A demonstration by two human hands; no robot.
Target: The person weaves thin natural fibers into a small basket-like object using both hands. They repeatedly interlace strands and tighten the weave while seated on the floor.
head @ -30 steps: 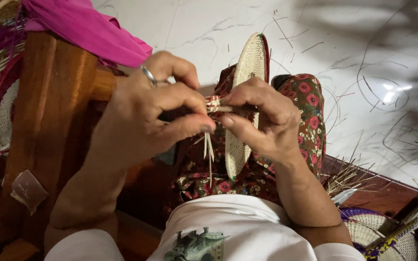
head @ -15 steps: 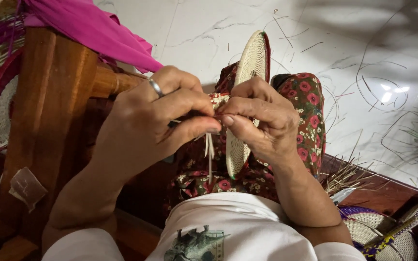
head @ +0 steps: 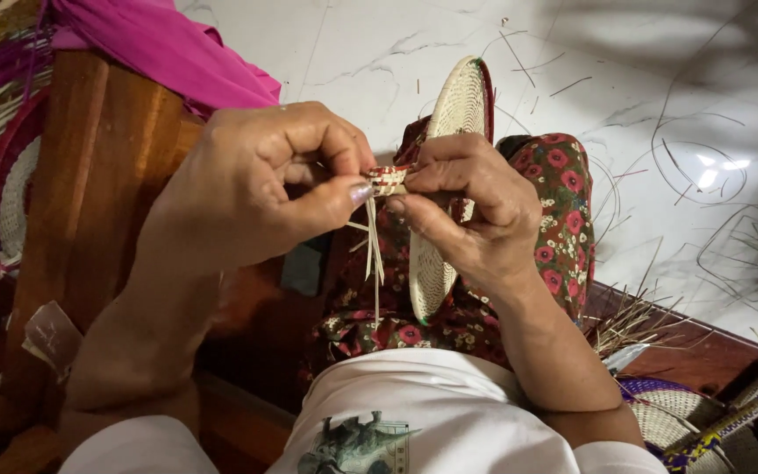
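At the bottom centre of the frame lies the person's white printed shirt (head: pixel 370 412), soft and creased, and above it a lap covered in dark cloth with red flowers (head: pixel 563 211). At the lower right edge sit coiled woven baskets (head: pixel 686 417) with purple and pale bands, next to a tuft of loose dry straw (head: pixel 633 320). In the middle of the frame the left hand (head: pixel 256 189) is curled, its thumb and forefinger pressed together on one end of a small woven coil start (head: pixel 388 180), a tight bundle of pale fibre wrapped with reddish bands. The right hand (head: pixel 471 211) pinches the other end of the same piece between thumb and fingers. Thin pale fibre strands (head: pixel 372 254) hang down from the piece, stiff and flat. Just behind the right hand a round, flat coiled disc (head: pixel 454 123) of pale straw with a dark red rim stands on edge against the lap. At the left a smooth brown wooden chair frame (head: pixel 81 175) rises, with a bright pink cloth (head: pixel 160 44) draped over it at the upper left. Beyond is a white marbled tile floor (head: pixel 616 79), scattered with thin stray fibres.
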